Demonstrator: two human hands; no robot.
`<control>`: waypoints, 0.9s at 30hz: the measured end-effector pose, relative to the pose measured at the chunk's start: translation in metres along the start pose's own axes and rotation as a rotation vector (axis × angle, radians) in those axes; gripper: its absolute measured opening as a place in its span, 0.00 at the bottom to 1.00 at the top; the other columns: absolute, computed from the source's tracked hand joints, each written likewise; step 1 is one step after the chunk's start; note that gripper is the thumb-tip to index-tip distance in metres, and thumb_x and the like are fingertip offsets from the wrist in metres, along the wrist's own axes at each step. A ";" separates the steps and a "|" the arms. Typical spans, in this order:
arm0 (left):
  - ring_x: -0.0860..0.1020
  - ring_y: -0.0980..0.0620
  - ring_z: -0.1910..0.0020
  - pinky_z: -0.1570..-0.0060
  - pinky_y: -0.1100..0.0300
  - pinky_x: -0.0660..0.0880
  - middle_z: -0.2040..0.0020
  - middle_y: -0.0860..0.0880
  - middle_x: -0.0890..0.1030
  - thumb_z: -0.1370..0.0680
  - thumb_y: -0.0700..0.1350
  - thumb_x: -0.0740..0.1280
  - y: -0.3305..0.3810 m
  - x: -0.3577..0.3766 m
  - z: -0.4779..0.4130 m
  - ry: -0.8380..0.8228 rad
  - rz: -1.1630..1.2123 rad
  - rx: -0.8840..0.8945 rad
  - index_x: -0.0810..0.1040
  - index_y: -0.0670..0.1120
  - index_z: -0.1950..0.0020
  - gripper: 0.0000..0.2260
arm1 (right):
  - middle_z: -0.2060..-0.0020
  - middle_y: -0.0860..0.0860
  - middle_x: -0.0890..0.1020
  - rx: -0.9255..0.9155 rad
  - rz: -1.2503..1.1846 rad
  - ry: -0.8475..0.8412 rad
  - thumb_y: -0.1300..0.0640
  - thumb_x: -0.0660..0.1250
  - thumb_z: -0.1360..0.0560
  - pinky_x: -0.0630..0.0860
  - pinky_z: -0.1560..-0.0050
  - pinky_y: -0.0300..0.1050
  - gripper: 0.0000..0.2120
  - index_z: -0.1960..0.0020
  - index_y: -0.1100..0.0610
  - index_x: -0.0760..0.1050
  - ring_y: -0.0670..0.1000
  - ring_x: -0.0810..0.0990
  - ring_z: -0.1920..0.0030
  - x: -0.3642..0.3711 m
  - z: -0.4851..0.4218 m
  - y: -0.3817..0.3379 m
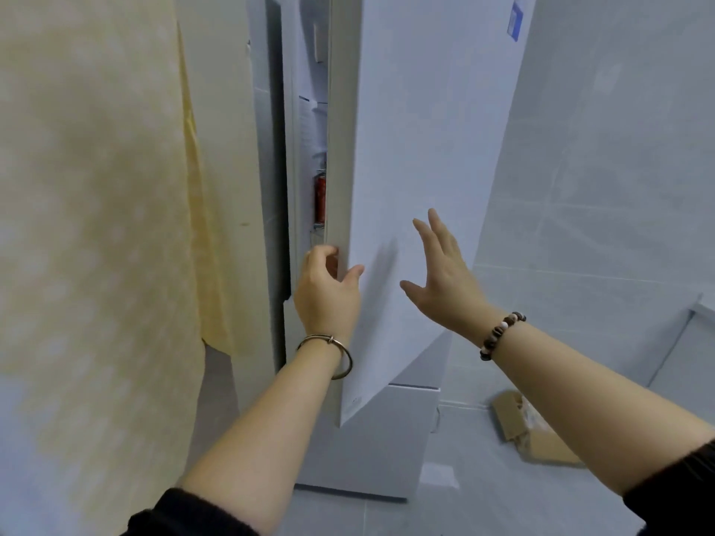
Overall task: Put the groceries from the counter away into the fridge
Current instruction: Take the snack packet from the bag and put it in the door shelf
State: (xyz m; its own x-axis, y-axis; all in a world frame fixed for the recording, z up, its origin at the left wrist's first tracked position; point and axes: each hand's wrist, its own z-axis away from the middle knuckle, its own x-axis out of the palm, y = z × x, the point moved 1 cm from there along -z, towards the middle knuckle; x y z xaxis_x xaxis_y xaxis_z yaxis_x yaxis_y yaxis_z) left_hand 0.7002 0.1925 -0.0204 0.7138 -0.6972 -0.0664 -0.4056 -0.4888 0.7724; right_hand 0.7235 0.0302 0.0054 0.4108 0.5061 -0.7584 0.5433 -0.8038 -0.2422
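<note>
A tall white fridge stands ahead with its upper door [418, 156] swung partly open. My left hand [327, 290] grips the door's left edge, fingers curled round it and thumb on the front face. My right hand [441, 272] is held up with its fingers spread, just in front of the door's face; whether it touches the door I cannot tell. Through the narrow gap I see white shelves and a red can [320, 199] inside. No groceries are in either hand.
A yellowish curtain [100, 210] hangs close on the left. The fridge's lower drawer front [379, 450] is closed. Grey tiled wall and floor lie to the right, with flattened cardboard [530, 431] on the floor.
</note>
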 end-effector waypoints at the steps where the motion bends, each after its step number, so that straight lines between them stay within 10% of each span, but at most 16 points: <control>1: 0.73 0.55 0.58 0.58 0.61 0.71 0.55 0.53 0.76 0.30 0.43 0.75 -0.008 -0.002 -0.010 0.009 0.000 -0.033 0.76 0.43 0.47 0.15 | 0.23 0.51 0.42 -0.021 0.013 0.001 0.55 0.69 0.26 0.52 0.28 0.45 0.41 0.23 0.54 0.47 0.51 0.44 0.24 0.007 -0.010 -0.003; 11: 0.76 0.56 0.59 0.60 0.71 0.71 0.60 0.56 0.77 0.29 0.41 0.73 -0.098 0.002 -0.115 -0.019 0.131 -0.198 0.74 0.48 0.54 0.09 | 0.24 0.56 0.44 -0.281 0.290 0.021 0.53 0.76 0.32 0.41 0.27 0.53 0.49 0.23 0.55 0.48 0.57 0.41 0.24 0.077 -0.123 -0.024; 27: 0.74 0.56 0.58 0.62 0.78 0.69 0.57 0.53 0.77 0.24 0.42 0.68 -0.212 0.059 -0.221 -0.037 0.245 -0.335 0.75 0.45 0.51 0.04 | 0.24 0.60 0.52 -0.272 0.580 0.051 0.52 0.82 0.43 0.60 0.37 0.72 0.57 0.24 0.55 0.51 0.64 0.51 0.25 0.183 -0.233 0.012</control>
State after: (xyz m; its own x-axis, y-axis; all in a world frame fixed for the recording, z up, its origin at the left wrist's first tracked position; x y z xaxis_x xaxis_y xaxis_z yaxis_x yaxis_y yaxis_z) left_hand 0.9546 0.3707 -0.0489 0.5959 -0.7929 0.1275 -0.3487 -0.1124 0.9305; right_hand 0.9758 0.1865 0.0047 0.7243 0.0324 -0.6887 0.3860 -0.8467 0.3662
